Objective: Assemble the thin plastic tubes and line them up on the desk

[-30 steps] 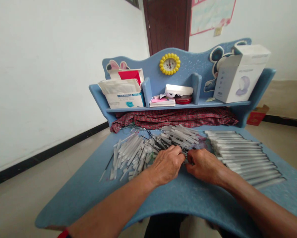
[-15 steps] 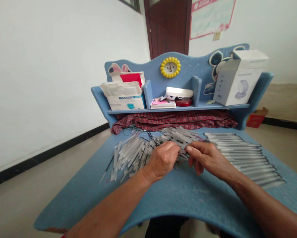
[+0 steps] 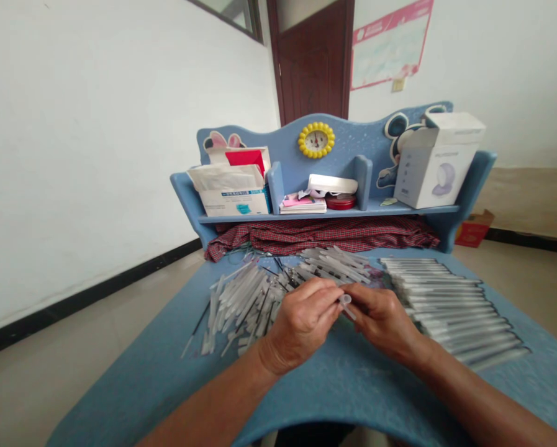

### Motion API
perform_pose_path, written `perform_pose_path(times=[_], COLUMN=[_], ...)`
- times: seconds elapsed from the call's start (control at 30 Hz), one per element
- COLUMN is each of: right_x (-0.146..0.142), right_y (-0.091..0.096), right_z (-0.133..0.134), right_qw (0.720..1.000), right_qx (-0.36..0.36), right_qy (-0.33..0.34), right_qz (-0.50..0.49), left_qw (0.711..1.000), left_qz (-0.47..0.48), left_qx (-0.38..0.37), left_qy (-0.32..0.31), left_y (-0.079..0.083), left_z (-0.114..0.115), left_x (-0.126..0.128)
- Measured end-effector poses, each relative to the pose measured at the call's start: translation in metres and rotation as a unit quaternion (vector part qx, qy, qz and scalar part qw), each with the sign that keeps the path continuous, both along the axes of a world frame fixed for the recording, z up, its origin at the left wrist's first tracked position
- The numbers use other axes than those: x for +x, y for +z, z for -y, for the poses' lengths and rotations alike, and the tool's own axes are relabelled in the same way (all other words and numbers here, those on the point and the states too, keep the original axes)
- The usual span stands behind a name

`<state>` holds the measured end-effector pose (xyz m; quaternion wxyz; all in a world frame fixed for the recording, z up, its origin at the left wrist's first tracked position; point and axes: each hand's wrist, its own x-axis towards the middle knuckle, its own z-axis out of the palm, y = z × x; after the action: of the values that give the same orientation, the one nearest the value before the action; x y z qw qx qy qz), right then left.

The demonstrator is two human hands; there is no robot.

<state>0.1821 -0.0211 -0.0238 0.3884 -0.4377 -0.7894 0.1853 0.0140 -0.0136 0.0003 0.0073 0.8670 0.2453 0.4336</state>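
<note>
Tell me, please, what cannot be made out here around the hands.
All head view.
Tube in the right hand: mostly covered by the fingers, its length hidden.
Left hand: its curled fingers hide whether they pinch anything.
Pile: pieces overlap, too small to count.
Box: print too small to read.
Poster: cut off by the top edge.

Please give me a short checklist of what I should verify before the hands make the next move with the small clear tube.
1. The clear tube is pinched between the fingertips of the left hand and the right hand: ok.
2. The grip of each hand is firm: cannot tell, the fingers hide most of the tube.
3. Something is inside the tube: cannot tell.
4. The loose pile lies on the blue desk just beyond the left hand: ok.
5. The neat row at the right lies parallel, none crossed: ok.
</note>
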Motion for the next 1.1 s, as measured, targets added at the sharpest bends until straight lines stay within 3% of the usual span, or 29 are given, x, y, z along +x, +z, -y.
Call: perform_pose_path(times=[0.2, 0.3, 0.37, 0.47, 0.53, 0.6, 0.9, 1.1], right_x=[0.006, 0.008, 0.009, 0.008, 0.008, 0.007, 0.006, 0.005], right_y=[-0.002, -0.004, -0.005, -0.006, -0.006, -0.006, -0.004, -0.005], right_z=[-0.001, -0.003, -0.005, -0.006, -0.005, -0.004, -0.003, -0.003], right_qw=[0.985, 0.964, 0.949, 0.934, 0.93, 0.928, 0.924, 0.923], right_qx=[0.131, 0.174, 0.19, 0.201, 0.202, 0.199, 0.195, 0.2], right_qy=[-0.04, -0.103, -0.129, -0.14, -0.136, -0.129, -0.133, -0.125], right_qz=[0.103, 0.174, 0.217, 0.259, 0.276, 0.288, 0.301, 0.305], left_qw=[0.998, 0.983, 0.946, 0.857, 0.817, 0.797, 0.791, 0.795], left_qz=[0.029, 0.101, 0.185, 0.321, 0.383, 0.418, 0.467, 0.446], left_qx=[-0.063, -0.153, -0.265, -0.402, -0.429, -0.432, -0.389, -0.406], left_qy=[-0.009, -0.003, -0.003, -0.025, -0.045, -0.058, -0.072, -0.062], left_y=[0.008, 0.015, 0.019, 0.025, 0.028, 0.031, 0.043, 0.038], left_z=[-0.001, -0.002, -0.002, -0.004, -0.005, -0.005, -0.005, -0.003], left_x=[-0.003, -0.006, -0.008, -0.009, -0.009, -0.01, -0.016, -0.013])
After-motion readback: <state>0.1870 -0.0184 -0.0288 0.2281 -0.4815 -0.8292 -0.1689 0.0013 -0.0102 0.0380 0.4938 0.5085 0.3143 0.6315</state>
